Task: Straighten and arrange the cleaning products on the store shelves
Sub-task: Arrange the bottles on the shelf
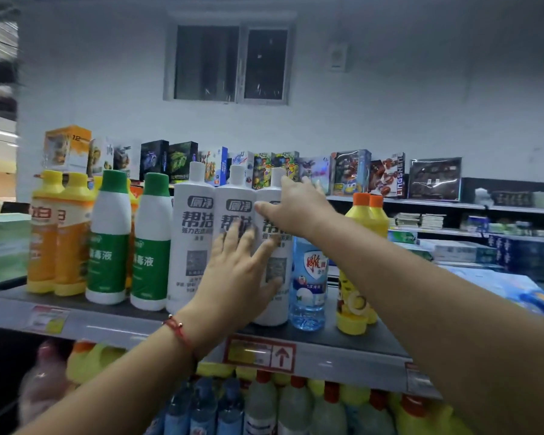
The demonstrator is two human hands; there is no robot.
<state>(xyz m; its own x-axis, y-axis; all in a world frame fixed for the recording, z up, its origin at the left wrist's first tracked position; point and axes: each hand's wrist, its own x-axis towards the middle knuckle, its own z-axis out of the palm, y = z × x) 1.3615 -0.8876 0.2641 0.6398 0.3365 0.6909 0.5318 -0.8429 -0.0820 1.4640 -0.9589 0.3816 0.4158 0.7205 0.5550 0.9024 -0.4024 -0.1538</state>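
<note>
Standing upright, caps up: white bottles [274,246] | left hand [236,277] spread flat on them | right hand [292,208] open against rightmost

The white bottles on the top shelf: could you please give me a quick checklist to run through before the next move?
1. Left hand flat on the middle white bottle: ok.
2. Right hand on the right white bottle: ok; grip cannot tell.
3. Three white bottles upright, side by side: ok.
4. Labels facing out: ok.
5. Blue bottle close beside the right white bottle; touching: cannot tell.
6. Fronts level with the shelf edge: cannot tell.
</note>
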